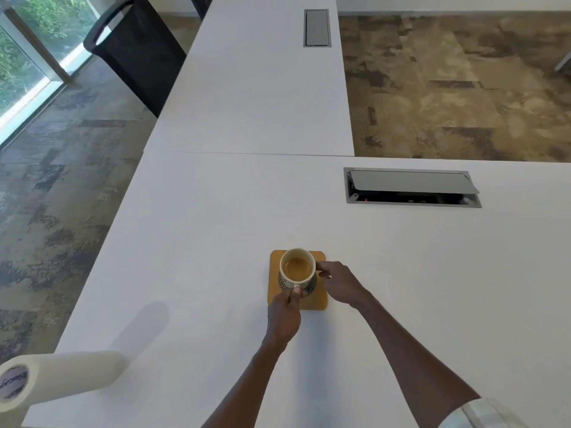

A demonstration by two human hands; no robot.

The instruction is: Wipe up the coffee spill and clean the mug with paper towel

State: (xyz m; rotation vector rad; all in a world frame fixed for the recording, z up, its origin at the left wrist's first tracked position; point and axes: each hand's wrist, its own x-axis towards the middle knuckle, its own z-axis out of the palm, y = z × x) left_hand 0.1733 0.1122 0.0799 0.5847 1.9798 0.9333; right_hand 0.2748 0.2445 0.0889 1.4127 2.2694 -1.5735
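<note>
Mug (297, 270) of coffee on our coaster (318, 299); left grip (285, 313) pinching its handle, right grip (338, 284) touching its side, fingers loosely curled; bench (216, 242) white.

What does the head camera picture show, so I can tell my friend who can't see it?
Two bare hands hold a mug of coffee standing on a square wooden coaster on a white table: the left hand pinches its handle, the right hand touches its side. A paper towel roll stands at the table's near left corner.

head | worn high, looks forward-down | near table (216, 211) and hands | single view
</note>
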